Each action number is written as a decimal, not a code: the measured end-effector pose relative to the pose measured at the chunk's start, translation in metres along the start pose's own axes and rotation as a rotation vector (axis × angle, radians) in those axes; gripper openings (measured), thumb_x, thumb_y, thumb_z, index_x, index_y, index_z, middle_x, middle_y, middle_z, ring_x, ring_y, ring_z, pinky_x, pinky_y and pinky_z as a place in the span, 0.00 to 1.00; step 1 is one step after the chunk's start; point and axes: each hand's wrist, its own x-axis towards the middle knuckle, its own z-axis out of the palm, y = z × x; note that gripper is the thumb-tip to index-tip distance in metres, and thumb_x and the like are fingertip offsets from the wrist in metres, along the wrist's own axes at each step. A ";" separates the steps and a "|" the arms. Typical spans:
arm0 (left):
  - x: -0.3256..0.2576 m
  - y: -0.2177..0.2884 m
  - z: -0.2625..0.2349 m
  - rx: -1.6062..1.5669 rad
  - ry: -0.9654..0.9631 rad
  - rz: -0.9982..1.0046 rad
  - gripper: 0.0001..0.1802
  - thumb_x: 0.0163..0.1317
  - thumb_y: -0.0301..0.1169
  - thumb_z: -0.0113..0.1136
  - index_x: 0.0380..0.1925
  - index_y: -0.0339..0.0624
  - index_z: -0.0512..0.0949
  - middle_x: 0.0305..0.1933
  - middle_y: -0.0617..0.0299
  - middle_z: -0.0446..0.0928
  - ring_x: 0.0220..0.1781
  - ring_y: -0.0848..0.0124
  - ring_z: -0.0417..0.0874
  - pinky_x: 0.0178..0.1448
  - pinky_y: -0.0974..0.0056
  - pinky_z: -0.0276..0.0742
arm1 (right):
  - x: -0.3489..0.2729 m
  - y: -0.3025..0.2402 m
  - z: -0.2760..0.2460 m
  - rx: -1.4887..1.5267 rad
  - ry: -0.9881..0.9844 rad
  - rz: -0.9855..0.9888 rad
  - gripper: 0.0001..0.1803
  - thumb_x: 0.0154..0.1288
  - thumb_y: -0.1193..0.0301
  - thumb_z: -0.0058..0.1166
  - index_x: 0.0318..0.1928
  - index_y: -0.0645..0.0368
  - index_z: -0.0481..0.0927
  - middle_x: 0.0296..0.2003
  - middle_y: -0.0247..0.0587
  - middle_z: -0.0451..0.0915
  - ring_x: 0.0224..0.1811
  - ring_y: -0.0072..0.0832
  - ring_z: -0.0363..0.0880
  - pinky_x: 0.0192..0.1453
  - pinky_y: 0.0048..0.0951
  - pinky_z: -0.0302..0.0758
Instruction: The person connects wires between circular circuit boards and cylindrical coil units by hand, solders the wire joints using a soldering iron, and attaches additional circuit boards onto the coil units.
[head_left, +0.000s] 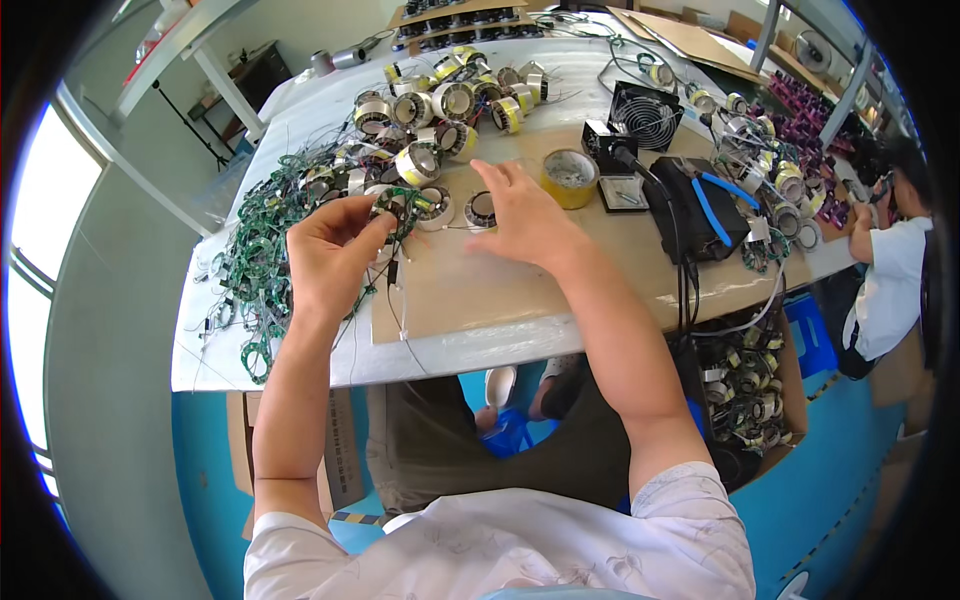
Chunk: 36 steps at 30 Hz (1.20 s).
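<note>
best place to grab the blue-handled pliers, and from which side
Probably across both blue handles of the pliers, coming from above and the right: they lie atop the black box, handles splayed toward the lower right.

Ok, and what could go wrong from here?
Three possible risks:
1. The left hand pinches a green ring right beside the tangled board pile, so stray wires there might snag it.
2. The open right hand is close to the yellow tin; a careless sweep could knock it.
3. The blue-handled pliers lie on top of the black box and might slide off if it's bumped.
</note>
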 end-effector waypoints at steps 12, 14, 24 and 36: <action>0.041 0.009 0.025 0.079 0.038 0.033 0.14 0.59 0.26 0.70 0.43 0.29 0.85 0.32 0.64 0.84 0.31 0.82 0.79 0.37 0.74 0.75 | 0.000 -0.001 0.005 -0.243 0.260 -0.209 0.18 0.51 0.60 0.71 0.37 0.60 0.85 0.61 0.54 0.73 0.69 0.48 0.67 0.72 0.46 0.64; 0.051 0.001 0.026 0.009 0.019 0.026 0.15 0.58 0.26 0.70 0.44 0.28 0.84 0.31 0.65 0.83 0.29 0.83 0.76 0.33 0.75 0.71 | 0.005 0.005 0.017 -0.281 0.221 -0.253 0.17 0.51 0.60 0.70 0.33 0.61 0.86 0.59 0.52 0.76 0.70 0.46 0.66 0.73 0.48 0.63; 0.051 -0.056 0.025 -0.170 0.013 -0.024 0.12 0.59 0.22 0.69 0.43 0.29 0.84 0.32 0.65 0.83 0.27 0.83 0.76 0.28 0.76 0.68 | -0.010 -0.018 -0.015 -0.345 -0.004 -0.212 0.17 0.47 0.61 0.70 0.26 0.65 0.86 0.47 0.45 0.82 0.61 0.40 0.73 0.68 0.41 0.67; 0.054 -0.043 -0.004 -0.318 0.466 0.442 0.12 0.60 0.17 0.68 0.45 0.28 0.84 0.34 0.61 0.84 0.28 0.83 0.76 0.30 0.79 0.67 | 0.003 -0.026 0.020 -0.168 0.305 -0.440 0.26 0.51 0.60 0.71 0.46 0.65 0.83 0.33 0.45 0.82 0.44 0.40 0.79 0.53 0.41 0.74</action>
